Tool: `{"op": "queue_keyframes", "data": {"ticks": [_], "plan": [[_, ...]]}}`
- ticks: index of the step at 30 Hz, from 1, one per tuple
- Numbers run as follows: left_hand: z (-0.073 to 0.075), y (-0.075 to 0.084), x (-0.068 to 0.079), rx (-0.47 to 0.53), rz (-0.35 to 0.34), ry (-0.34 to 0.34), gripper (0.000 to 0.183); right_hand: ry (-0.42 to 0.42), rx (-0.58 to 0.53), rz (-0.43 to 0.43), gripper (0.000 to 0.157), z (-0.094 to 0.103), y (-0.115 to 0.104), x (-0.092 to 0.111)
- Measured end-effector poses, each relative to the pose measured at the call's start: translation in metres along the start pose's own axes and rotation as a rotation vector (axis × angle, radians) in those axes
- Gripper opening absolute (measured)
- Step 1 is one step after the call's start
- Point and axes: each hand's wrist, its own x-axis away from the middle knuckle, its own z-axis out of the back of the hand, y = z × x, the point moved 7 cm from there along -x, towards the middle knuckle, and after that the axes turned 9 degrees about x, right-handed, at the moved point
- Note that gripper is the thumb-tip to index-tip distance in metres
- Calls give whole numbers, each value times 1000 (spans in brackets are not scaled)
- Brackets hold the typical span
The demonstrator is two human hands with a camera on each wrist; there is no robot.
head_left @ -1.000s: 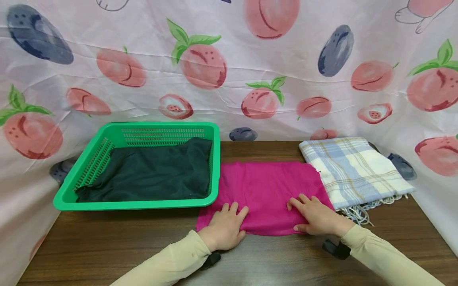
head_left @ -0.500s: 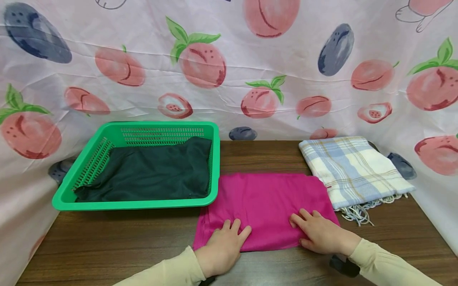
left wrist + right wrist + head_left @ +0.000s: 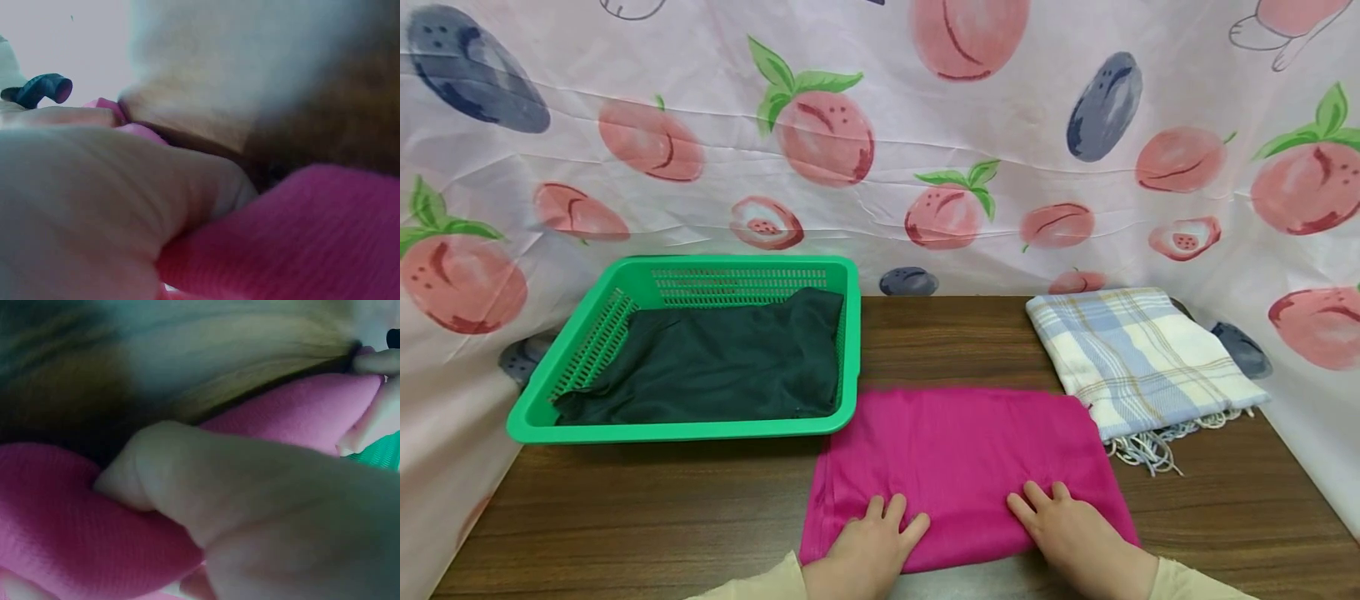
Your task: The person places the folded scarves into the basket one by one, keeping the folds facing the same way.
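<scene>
A folded magenta cloth (image 3: 962,458) lies flat on the wooden table in front of the person. At its near left edge the left hand (image 3: 867,548) has its fingers on top of the fabric. The right hand (image 3: 1081,535) is placed likewise near the right end. In the left wrist view the thumb (image 3: 212,187) presses against the pink fabric (image 3: 300,237), which bulges beside it. The right wrist view shows the right thumb (image 3: 144,469) pushed into the cloth's edge (image 3: 81,525), gripping it against the fingers.
A green plastic basket (image 3: 685,430) with a folded dark cloth (image 3: 722,358) in it stands at the left. At the right lies a folded plaid blanket (image 3: 1142,358) with a fringe. A fruit-print curtain (image 3: 865,208) hangs behind the table (image 3: 662,517).
Both hands have drawn the magenta cloth toward the person, away from the back of the table. The basket and the plaid blanket stay in place.
</scene>
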Motion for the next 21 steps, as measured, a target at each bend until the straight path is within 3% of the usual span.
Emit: {"op": "queue_keyframes", "data": {"ticks": [2,5,8,10,14,16,18,21], "plan": [[-1,2,2,-7,-5,29,63,-9,-27,1,42,1,-1,2],[-2,3,4,-5,-6,46,63,-98,-177,-1,48,-3,4,4],[-1,0,4,62,17,-1,62,-176,-357,11,51,-6,14,6],[2,-3,4,135,21,-64,62,-180,-475,37,50,-5,21,8],[16,-12,12,307,-2,-152,54,-90,-701,102,42,-2,35,13],[25,-19,17,388,-1,-155,48,-54,-801,94,37,-2,44,15],[33,-26,21,419,21,-105,45,-5,-857,40,32,-3,54,16],[42,-40,26,451,80,-7,44,78,-846,-137,26,-6,71,17]]}}
